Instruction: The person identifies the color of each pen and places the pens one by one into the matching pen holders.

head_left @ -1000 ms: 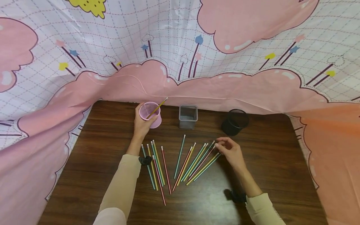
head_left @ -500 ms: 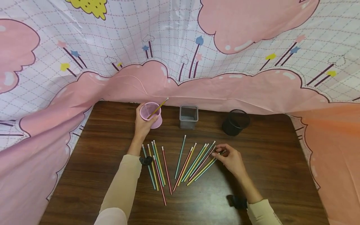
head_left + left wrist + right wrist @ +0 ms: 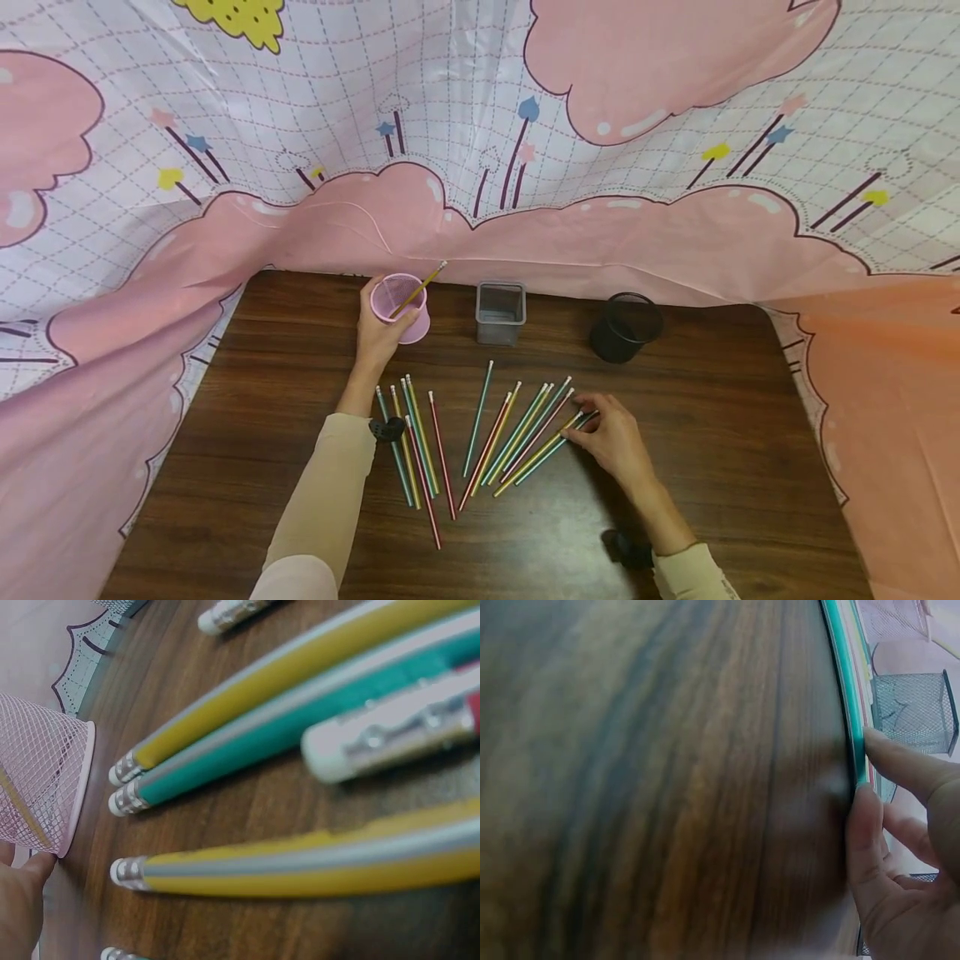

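In the head view my left hand point(image 3: 377, 335) grips the pink mesh pencil cup point(image 3: 386, 295) at the back left of the table. A yellow pencil point(image 3: 426, 284) leans inside this cup, its eraser end above the rim. My right hand point(image 3: 621, 446) is at the right end of the pencil row. Its thumb and a finger pinch a green pencil point(image 3: 542, 460) near the eraser end, and the right wrist view shows the same green pencil point(image 3: 844, 679) between the fingertips. Alongside lies a yellow pencil point(image 3: 528, 463). The left wrist view shows several pencils close up, among them a yellow pencil point(image 3: 300, 871).
A grey square mesh cup point(image 3: 498, 332) stands at the back middle, and a black round mesh cup point(image 3: 615, 340) to its right. Several coloured pencils lie fanned on the dark wooden table point(image 3: 735, 417), including a red pencil point(image 3: 442, 454). A patterned cloth point(image 3: 480, 192) hangs behind.
My right hand has come down toward the front of the table, from the eraser ends onto the rightmost green pencil. My left hand keeps its grip on the pink cup.
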Action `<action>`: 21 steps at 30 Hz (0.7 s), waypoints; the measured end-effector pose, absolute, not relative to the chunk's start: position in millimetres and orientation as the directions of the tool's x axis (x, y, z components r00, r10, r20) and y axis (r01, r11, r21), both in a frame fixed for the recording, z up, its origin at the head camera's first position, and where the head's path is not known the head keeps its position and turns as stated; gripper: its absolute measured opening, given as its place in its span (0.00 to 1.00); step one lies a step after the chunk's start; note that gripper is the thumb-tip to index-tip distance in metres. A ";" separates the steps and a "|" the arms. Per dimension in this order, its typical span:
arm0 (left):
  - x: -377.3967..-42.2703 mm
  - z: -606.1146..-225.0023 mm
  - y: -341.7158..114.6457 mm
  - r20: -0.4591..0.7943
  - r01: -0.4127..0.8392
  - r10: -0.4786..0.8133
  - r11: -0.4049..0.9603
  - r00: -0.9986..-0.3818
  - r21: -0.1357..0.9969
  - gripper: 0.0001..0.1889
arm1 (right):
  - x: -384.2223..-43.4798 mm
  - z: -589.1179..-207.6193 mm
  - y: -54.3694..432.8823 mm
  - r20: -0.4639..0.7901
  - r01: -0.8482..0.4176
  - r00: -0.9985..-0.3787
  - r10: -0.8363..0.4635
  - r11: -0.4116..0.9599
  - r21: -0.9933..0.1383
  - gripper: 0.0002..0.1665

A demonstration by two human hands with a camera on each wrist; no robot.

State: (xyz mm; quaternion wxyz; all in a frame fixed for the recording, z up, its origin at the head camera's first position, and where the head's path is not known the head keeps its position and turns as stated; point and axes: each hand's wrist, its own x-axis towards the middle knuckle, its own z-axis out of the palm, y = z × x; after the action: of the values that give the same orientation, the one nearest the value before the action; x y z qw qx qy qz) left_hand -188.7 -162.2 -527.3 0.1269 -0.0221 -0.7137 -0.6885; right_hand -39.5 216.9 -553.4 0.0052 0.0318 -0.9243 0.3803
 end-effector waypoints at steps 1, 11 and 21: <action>-188.4 -527.8 -162.5 0.207 0.201 -0.140 0.053 -0.968 0.978 0.44 | -39.4 -553.4 216.5 0.033 -0.060 -0.998 -0.053 0.710 -0.702 0.32; -186.7 -529.1 -163.7 0.194 0.191 -0.126 0.038 -0.973 0.981 0.45 | -42.4 -552.3 217.2 0.017 -0.052 -0.998 -0.055 0.732 -0.680 0.25; -187.1 -527.3 -162.7 0.222 0.218 -0.119 0.047 -0.968 0.975 0.44 | -44.6 -548.9 220.9 -0.047 -0.038 -0.995 -0.092 0.750 -0.660 0.18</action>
State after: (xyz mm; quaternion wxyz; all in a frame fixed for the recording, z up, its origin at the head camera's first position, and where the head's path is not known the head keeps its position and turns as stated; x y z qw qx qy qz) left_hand -187.1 -162.7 -527.3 0.1221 -0.0347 -0.7132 -0.6894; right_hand -44.6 220.9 -548.9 -0.0382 0.0346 -0.9348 0.3515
